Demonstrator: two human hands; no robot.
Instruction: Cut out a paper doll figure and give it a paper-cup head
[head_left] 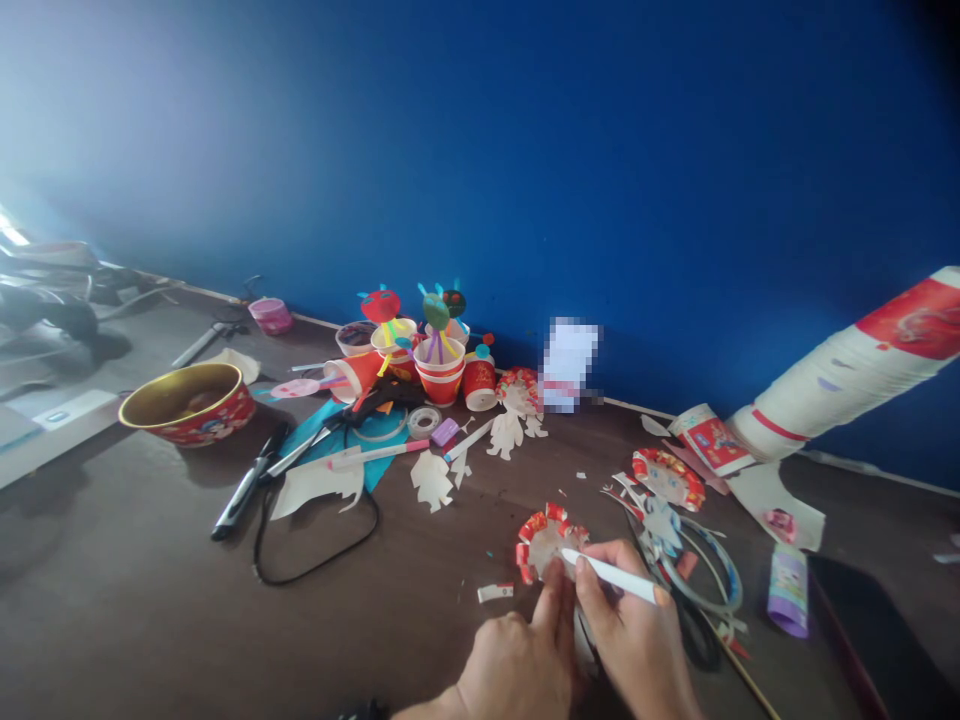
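Right hand (637,640) with fingers clamping white marker (611,575), tip touching red-trimmed paper plate (546,540); left hand (517,670) pressing plate edge above counter (150,600), finger grip unclear.

Left hand (517,670), right hand (630,625), apparently touching

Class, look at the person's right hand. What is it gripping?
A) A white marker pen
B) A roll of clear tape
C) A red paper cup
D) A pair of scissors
A. The right hand pinches the white marker pen between thumb and fingers, its tip pointing toward the red-edged paper plate piece.
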